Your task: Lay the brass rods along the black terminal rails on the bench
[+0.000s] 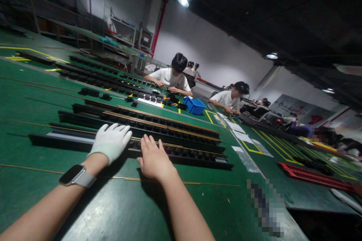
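My left hand (111,142), in a white glove with a smartwatch (75,176) at the wrist, reaches over the nearest long black channel (65,141). Its fingers are stretched and slightly spread; whatever lies under the palm is hidden. To its right, my bare right hand (154,158) rests on the same channel, fingers extended and the thumb apart. Thin brass-coloured rods (166,144) run lengthwise along this channel, above small black parts. Behind it, more black channels (82,118) with rods lie parallel. Closer to me, another thin rod (135,179) crosses the green table.
Small black blocks (89,92) and a blue bin (195,105) stand farther back on the green table (113,214). Two co-workers in white shirts (169,78) sit across from me. Papers and plastic bags (246,160) lie right, near a red slatted part (313,176).
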A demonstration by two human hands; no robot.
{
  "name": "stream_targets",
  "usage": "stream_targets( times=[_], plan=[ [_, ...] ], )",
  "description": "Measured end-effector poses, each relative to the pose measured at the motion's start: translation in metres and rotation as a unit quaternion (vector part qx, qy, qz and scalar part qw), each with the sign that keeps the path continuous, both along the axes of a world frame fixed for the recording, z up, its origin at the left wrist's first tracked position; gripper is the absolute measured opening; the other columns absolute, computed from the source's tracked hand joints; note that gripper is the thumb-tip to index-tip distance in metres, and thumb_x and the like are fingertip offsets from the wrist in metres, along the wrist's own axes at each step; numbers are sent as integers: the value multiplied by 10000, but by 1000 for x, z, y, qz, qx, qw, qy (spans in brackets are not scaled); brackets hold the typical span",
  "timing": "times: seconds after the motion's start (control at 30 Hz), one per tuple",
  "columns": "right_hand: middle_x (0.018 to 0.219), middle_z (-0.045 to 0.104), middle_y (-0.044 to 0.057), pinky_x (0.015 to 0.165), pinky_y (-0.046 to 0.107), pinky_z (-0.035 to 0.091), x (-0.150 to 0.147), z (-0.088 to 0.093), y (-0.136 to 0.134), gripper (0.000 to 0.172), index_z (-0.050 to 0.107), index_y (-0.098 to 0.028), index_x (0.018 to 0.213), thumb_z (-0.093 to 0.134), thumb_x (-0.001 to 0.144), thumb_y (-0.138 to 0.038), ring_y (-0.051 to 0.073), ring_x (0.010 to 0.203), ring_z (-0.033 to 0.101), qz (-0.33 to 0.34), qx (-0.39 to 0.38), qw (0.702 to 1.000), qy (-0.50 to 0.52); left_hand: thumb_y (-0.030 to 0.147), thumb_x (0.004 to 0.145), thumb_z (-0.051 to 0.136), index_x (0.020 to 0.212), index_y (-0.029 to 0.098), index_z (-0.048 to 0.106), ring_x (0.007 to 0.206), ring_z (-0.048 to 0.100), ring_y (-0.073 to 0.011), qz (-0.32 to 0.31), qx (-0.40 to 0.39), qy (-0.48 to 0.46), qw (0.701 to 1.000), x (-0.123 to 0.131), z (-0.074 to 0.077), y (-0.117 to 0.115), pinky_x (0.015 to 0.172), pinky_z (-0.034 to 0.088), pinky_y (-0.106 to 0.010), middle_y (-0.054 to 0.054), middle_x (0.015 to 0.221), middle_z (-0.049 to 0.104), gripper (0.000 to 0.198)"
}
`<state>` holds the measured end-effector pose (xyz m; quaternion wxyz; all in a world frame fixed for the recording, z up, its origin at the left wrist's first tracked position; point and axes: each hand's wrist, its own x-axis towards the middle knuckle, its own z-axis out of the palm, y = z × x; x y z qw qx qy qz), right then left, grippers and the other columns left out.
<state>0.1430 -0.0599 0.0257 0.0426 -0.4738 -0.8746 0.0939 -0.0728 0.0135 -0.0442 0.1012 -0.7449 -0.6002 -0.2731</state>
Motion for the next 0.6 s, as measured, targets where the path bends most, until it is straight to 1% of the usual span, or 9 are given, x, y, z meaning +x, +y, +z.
stream_targets(
  times=[0.17,0.27,0.33,0.47,0.53,0.6],
  plan=[
    [1744,44,136,1288,651,82,9,7,2,775,156,-95,1664,483,1035,-407,312,1620,45,-44,-8,999,-8,405,969,367,1257,252,718,1300,557,-368,0,-3,16,1000,-1,-2,2,1115,300,-577,-131,1342,709,479],
    [1741,28,151,1292,640,83,15,6,4,824,129,-70,1664,536,1002,-345,318,1619,42,-60,-31,997,-37,393,967,362,1258,264,713,1297,550,-362,7,-11,36,999,-2,-3,3,1111,305,-565,-107,1354,707,474],
    [1742,31,150,1294,630,97,17,6,5,836,121,-81,1668,551,987,-306,314,1618,53,-58,-40,996,-46,387,963,361,1264,255,711,1294,548,-363,10,-17,44,999,-2,-4,5,1109,303,-559,-107,1355,706,481],
    [1746,34,135,1298,599,126,26,14,8,834,108,-112,1676,538,993,-322,299,1619,57,-58,-44,997,-11,407,960,349,1295,208,701,1291,537,-382,8,-21,46,999,-4,-8,8,1105,298,-570,-134,1371,693,525],
    [1748,35,122,1299,588,112,38,20,13,818,94,-125,1680,509,1011,-352,280,1622,44,-68,-37,997,17,415,956,352,1297,196,699,1298,528,-387,6,-22,37,999,-5,-10,10,1111,288,-573,-145,1380,684,534],
    [1750,68,106,1300,577,94,56,24,20,766,112,-144,1681,450,1043,-401,264,1622,56,-85,-38,995,42,413,951,358,1286,208,702,1306,524,-382,5,-28,26,999,-5,-11,11,1121,281,-571,-142,1383,682,522]
  ],
)
